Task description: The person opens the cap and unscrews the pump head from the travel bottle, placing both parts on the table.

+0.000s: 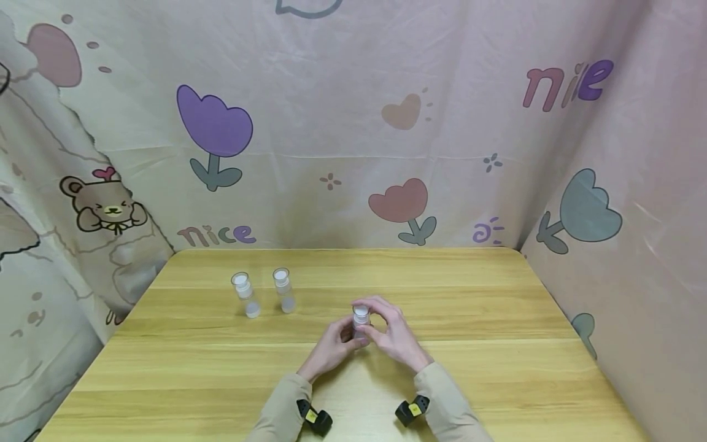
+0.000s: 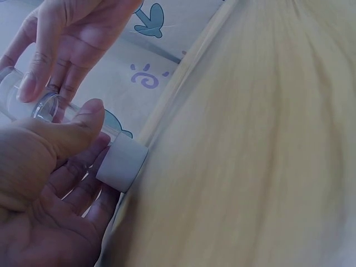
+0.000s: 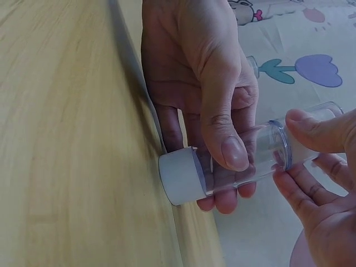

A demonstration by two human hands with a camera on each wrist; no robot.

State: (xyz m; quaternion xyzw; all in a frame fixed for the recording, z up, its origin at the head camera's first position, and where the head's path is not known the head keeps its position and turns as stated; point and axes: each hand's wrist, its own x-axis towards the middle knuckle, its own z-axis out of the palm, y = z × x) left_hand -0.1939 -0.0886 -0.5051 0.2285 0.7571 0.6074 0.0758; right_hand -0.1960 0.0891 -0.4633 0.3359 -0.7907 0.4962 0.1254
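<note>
Bottle [image 3: 261, 151] in high head, close wrist views

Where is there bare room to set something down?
The table is bare right of the right hand, and left of the left hand, nearer than the two bottles. It is crowded in the middle, where both hands hold a third bottle.

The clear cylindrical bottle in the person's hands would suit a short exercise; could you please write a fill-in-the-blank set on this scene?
The left hand grips the clear cylindrical bottle, whose lower end is coloured ____.
The right hand grips the bottle ____ than the left hand does.
The similar standing bottles on the yellowish wooden table number ____.
In the head view, these are on the ____ side of the hands.
Missing words: white; higher; two; left.
</note>
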